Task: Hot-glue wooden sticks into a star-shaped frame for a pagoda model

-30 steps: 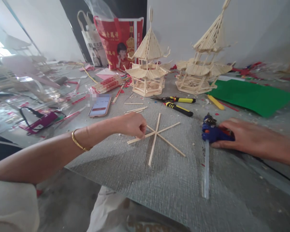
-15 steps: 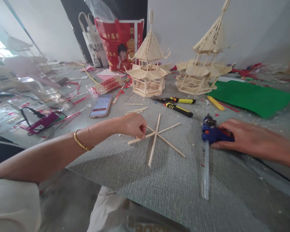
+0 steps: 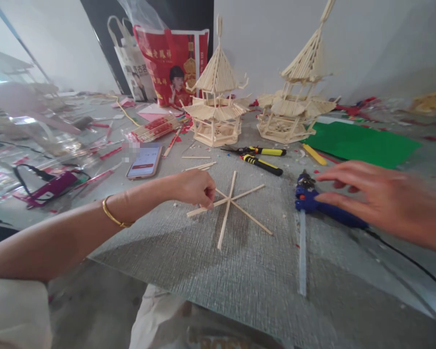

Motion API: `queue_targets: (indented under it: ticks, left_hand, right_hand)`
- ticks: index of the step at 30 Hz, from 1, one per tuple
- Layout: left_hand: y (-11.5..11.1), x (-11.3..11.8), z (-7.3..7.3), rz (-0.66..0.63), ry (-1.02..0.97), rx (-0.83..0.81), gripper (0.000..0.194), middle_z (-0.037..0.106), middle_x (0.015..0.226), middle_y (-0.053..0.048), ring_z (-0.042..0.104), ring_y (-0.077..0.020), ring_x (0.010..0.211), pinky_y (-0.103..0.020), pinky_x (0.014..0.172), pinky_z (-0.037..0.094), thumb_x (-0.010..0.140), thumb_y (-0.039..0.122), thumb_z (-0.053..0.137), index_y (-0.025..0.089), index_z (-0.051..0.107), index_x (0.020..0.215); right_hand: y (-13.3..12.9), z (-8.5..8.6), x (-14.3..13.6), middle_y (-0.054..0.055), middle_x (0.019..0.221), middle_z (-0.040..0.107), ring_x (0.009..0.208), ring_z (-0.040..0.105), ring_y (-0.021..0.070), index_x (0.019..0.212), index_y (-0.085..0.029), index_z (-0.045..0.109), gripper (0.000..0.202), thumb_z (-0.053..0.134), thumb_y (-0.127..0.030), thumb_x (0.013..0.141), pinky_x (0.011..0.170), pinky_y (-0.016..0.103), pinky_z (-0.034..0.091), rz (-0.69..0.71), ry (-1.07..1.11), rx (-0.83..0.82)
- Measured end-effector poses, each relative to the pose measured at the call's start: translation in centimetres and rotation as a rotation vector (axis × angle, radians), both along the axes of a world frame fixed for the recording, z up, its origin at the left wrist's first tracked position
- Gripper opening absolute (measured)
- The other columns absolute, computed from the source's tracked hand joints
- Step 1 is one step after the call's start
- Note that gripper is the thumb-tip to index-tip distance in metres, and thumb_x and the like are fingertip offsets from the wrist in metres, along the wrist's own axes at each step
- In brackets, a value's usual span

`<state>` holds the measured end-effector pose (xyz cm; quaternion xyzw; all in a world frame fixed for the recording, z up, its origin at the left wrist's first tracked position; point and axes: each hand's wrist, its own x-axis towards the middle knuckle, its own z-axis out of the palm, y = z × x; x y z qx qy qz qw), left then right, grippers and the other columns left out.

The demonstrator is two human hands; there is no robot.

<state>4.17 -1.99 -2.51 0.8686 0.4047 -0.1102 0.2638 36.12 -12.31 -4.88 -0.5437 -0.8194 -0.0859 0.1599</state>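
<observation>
On the grey table lies a star of crossed wooden sticks point(image 3: 224, 223), its arms meeting at one centre. My left hand point(image 3: 198, 189) is closed in a pinch on the star's left arm, fingertips low to the table. Further right, a blue hot glue gun point(image 3: 314, 201) rests on its side with a long clear glue stick point(image 3: 303, 257) poking out toward me. My right hand point(image 3: 370, 198) hovers just over the gun's handle, thumb and fingers apart, holding nothing. Several loose sticks point(image 3: 201, 166) lie beyond my left hand.
Yellow-black pliers point(image 3: 263, 165) lie behind the star. Two stick pagodas point(image 3: 218, 116) stand at the back, near a green sheet point(image 3: 366, 140) and a red bag point(image 3: 178, 63). A phone point(image 3: 144, 162) and purple device point(image 3: 53, 188) lie left; a black cord point(image 3: 410, 257) trails right.
My right hand has let go of the glue gun and lifted off it, fingers spreading. The left hand keeps its pinch on the star. The whole view has shifted slightly.
</observation>
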Motion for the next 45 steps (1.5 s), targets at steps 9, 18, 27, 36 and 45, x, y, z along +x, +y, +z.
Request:
queue_targets:
  ticks: [9, 18, 27, 36, 45]
  left_hand:
    - [0.3, -0.1, -0.1, -0.034, 0.012, 0.021, 0.009, 0.056, 0.052, 0.005, 0.049, -0.0075, 0.050, -0.020, 0.050, 0.030, 0.066, 0.025, 0.065, 0.016, 0.065, 0.067]
    - [0.3, -0.2, -0.5, -0.100, -0.012, 0.038, 0.008, 0.061, 0.057, 0.003, 0.051, -0.0082, 0.055, -0.021, 0.053, 0.030, 0.066, 0.023, 0.066, 0.016, 0.067, 0.068]
    - [0.1, -0.1, -0.4, -0.068, -0.003, 0.023, 0.007, 0.057, 0.052, 0.004, 0.050, -0.0087, 0.053, -0.022, 0.054, 0.031, 0.065, 0.022, 0.066, 0.016, 0.065, 0.067]
    - [0.2, -0.2, -0.7, -0.093, -0.013, 0.056, 0.007, 0.059, 0.055, 0.004, 0.049, -0.0089, 0.055, -0.022, 0.055, 0.029, 0.065, 0.022, 0.067, 0.015, 0.066, 0.067]
    - [-0.5, 0.0, -0.1, -0.084, 0.000, 0.136, 0.003, 0.058, 0.055, 0.005, 0.047, -0.0081, 0.054, -0.022, 0.054, 0.027, 0.064, 0.019, 0.067, 0.017, 0.066, 0.066]
  right_hand:
    - [3.6, -1.9, -10.9, 0.011, 0.098, 0.062, 0.090, 0.058, 0.0206, 0.101, -0.015, 0.065, 0.023, 0.045, -0.021, 0.091, 0.076, 0.033, 0.047, 0.337, -0.080, -0.137]
    - [4.6, -3.0, -12.1, 0.010, 0.087, 0.063, 0.083, 0.057, 0.0205, 0.092, -0.015, 0.067, 0.026, 0.043, -0.023, 0.091, 0.075, 0.034, 0.046, 0.362, -0.081, -0.115]
    - [4.6, -3.2, -11.9, 0.010, 0.086, 0.064, 0.081, 0.057, 0.0199, 0.090, -0.015, 0.069, 0.028, 0.042, -0.025, 0.093, 0.073, 0.033, 0.045, 0.394, -0.071, -0.069]
    - [4.6, -3.3, -11.9, 0.009, 0.088, 0.063, 0.082, 0.057, 0.0205, 0.093, -0.014, 0.068, 0.027, 0.043, -0.025, 0.093, 0.073, 0.033, 0.045, 0.371, -0.112, -0.076]
    - [4.4, -2.7, -12.1, 0.009, 0.089, 0.063, 0.085, 0.056, 0.0198, 0.097, -0.015, 0.067, 0.025, 0.044, -0.025, 0.093, 0.074, 0.031, 0.044, 0.339, -0.128, -0.144]
